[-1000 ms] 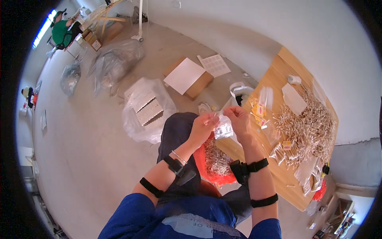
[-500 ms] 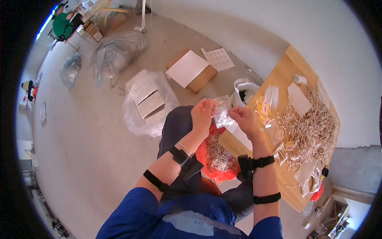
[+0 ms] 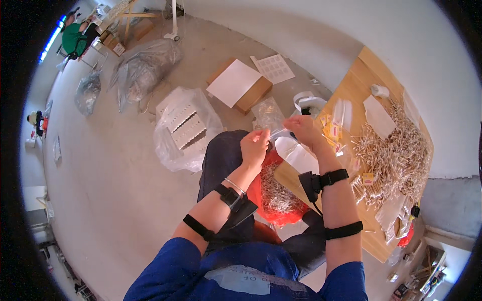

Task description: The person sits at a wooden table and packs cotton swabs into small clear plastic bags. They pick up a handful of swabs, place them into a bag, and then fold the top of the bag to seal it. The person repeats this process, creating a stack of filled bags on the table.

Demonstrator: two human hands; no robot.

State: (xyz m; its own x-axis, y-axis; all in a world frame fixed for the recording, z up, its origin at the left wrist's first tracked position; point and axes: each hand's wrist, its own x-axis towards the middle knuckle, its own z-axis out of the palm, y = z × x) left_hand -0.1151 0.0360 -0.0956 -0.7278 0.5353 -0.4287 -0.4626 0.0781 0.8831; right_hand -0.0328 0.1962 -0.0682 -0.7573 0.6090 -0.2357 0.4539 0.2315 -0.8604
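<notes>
A small clear plastic bag (image 3: 270,113) is stretched between my two hands, above the near edge of the table. My left hand (image 3: 255,147) pinches its near left edge, fingers closed. My right hand (image 3: 304,131) grips it from the right with bent fingers. Glare on the film hides whether anything lies inside. Below my hands is a white sheet (image 3: 297,154) on the table corner. Under that corner, between my legs, a red plastic bag (image 3: 255,193) holds many thin, pale sticks.
On the wooden table (image 3: 354,80) to my right lie a heap of thin sticks (image 3: 396,155), yellow-and-white packets (image 3: 332,131) and clear bags. A cardboard box (image 3: 255,95) and a plastic bag of white strips (image 3: 165,135) rest on the floor. A person in green (image 3: 74,39) sits far left.
The clear bag has gone from bunched between my fingers to spread out and raised away from me. My right hand has moved up and slightly left.
</notes>
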